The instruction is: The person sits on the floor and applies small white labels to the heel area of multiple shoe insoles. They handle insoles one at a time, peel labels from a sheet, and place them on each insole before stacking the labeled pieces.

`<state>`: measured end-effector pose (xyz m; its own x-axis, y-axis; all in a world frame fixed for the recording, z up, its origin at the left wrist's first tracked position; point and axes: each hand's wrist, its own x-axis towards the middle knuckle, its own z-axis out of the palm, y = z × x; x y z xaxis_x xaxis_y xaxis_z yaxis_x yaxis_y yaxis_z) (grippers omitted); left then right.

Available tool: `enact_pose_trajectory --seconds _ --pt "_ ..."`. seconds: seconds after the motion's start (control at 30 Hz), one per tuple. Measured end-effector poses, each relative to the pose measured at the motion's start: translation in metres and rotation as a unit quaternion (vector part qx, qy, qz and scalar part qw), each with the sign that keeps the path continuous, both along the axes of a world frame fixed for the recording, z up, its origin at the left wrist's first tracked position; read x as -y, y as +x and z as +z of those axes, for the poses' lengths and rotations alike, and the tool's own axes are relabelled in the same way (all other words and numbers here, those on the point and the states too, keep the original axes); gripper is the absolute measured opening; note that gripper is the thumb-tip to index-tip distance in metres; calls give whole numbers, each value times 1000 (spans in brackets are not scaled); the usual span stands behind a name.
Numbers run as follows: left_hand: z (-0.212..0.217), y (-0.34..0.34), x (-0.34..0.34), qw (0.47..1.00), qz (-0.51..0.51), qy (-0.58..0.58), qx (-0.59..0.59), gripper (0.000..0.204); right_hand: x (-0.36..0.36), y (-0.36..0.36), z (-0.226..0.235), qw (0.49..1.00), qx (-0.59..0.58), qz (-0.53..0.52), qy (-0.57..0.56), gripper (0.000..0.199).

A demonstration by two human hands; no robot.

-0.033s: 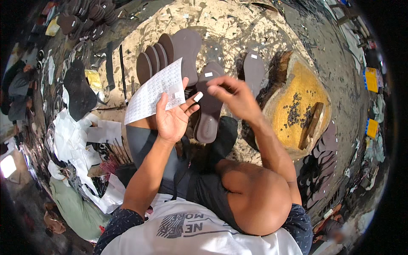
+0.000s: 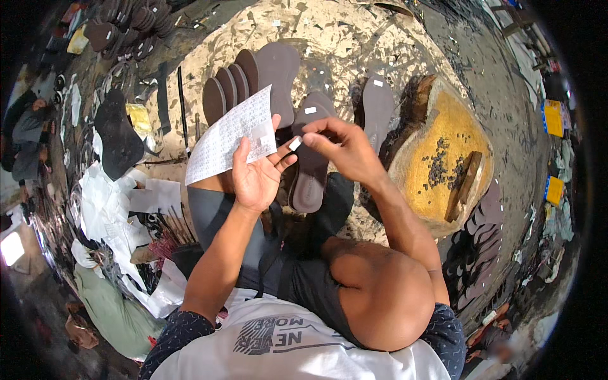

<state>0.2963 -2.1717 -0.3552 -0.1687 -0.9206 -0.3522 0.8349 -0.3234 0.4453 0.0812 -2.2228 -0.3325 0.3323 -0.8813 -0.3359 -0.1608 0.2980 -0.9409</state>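
Observation:
My left hand point(image 2: 258, 180) grips a white sheet of printed labels point(image 2: 229, 136) between thumb and fingers. A small white sticker point(image 2: 295, 144) rests on one of its fingertips. Close beside that sticker is my right hand point(image 2: 345, 147), its thumb and forefinger drawn together; whether anything is pinched there is too small to tell. Below both hands lies a brown sole-shaped piece point(image 2: 310, 183) with a white label at its far end, partly covered by my right fingers. Farther right, another labelled brown sole point(image 2: 378, 104) lies flat.
Overlapping brown soles point(image 2: 278, 69) lie beyond the label sheet. A wooden chopping stump point(image 2: 465, 136) with dark bits and a wood bar point(image 2: 465, 187) stands at right. White paper scraps point(image 2: 104, 206) spread at left, near a dark sole-shaped sheet point(image 2: 116, 136). More soles point(image 2: 478, 244) lie right of my knee.
My right hand has moved slightly left and nearer, toward the sticker on my left fingertip. The left hand and the label sheet stay almost still.

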Motion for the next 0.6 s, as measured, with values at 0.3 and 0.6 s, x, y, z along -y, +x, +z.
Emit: enact_pose_trajectory --seconds 0.3,0.6 --pt "-16 -7 -10 999 2 18 34 61 -1 3 -11 989 -49 -40 -132 10" --pt "-60 -50 -76 635 -198 -349 660 37 50 -24 -64 977 -71 -164 120 32"
